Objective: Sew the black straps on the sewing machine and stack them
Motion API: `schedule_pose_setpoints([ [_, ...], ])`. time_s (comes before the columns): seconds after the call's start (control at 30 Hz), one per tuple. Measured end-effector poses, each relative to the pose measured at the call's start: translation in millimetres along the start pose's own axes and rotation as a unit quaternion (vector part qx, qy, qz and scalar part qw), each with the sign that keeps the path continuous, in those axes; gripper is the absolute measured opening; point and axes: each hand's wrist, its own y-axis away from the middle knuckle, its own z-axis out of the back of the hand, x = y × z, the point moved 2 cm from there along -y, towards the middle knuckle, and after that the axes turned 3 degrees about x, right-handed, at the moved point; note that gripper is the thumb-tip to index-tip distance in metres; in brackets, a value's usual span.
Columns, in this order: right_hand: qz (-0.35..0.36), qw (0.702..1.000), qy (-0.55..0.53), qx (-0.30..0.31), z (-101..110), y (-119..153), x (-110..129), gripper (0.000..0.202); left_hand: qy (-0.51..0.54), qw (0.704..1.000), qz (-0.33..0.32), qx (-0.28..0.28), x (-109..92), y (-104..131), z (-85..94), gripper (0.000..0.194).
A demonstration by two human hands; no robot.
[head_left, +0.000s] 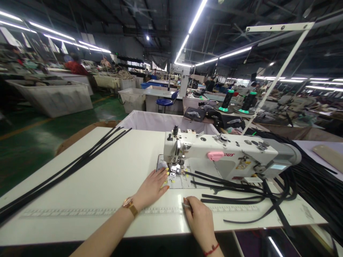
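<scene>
My left hand [153,185] lies palm down beside the needle area of a white sewing machine [198,151], fingers stretched out and tips at the metal needle plate [174,182]. A watch is on that wrist. My right hand [198,217] is closed over the front part of the table, thumb against the curled fingers; a small greyish tip shows at the pinch, but what it is stays hidden. Right of the needle, several narrow black straps [230,185] lie with loose ends toward my right hand. A small wrench [214,191] lies partly under them.
A printed ruler strip [88,211] runs along the white table [112,189]. More black straps [80,160] hang across its left side. Behind stands a pale fabric-lined bin [152,121]; thread cones [227,101] and black bags [195,113] are at back right. Other people work farther off.
</scene>
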Motion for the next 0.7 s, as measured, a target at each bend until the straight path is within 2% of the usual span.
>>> schedule_pose_setpoints([
  [0.43, 0.003, 1.0, -0.008, 0.005, -0.7, 0.0, 0.3, 0.019, 0.009, 1.0, 0.002, 0.001, -1.9, -0.9, 3.7, 0.05],
  [0.57, 0.001, 1.0, -0.006, 0.007, -1.0, -0.7, -0.4, 0.017, 0.067, 0.998, 0.011, -0.01, 16.9, -18.1, 14.9, 0.036],
  [0.7, 0.001, 1.0, -0.005, 0.006, -1.5, -2.0, -0.6, 0.018, 0.13, 0.99, 0.042, -0.041, 45.1, -56.1, 28.2, 0.026],
])
